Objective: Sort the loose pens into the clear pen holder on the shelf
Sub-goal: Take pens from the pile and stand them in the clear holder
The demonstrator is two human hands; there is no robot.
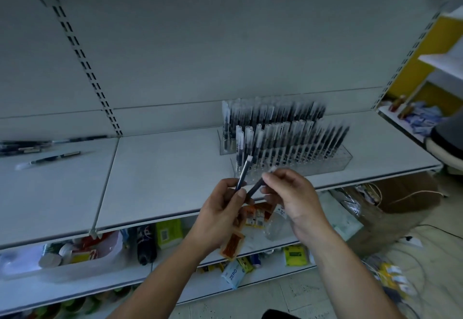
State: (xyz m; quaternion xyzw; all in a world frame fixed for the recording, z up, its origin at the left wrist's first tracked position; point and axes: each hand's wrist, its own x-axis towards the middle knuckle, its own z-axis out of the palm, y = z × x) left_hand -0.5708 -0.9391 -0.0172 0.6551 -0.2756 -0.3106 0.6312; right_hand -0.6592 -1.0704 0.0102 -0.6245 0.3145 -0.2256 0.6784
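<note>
My left hand [220,208] grips a dark pen with a clear cap [244,172], held upright just in front of the shelf edge. My right hand [293,196] pinches a second dark pen [258,186] that slants down to the left, its lower end close to my left thumb. Right behind both hands stands the clear pen holder [335,161], holding several upright dark pens with clear caps. A second clear holder [223,143] with several more pens stands behind it. Several loose pens [55,155] lie on the grey shelf [155,168] at the far left.
The shelf below holds packets, a dark bottle [146,246] and a white tub [82,258] of small goods. A cardboard box [406,198], cables and packets lie on the floor at right. A yellow-and-white shelf unit [436,63] stands at the far right.
</note>
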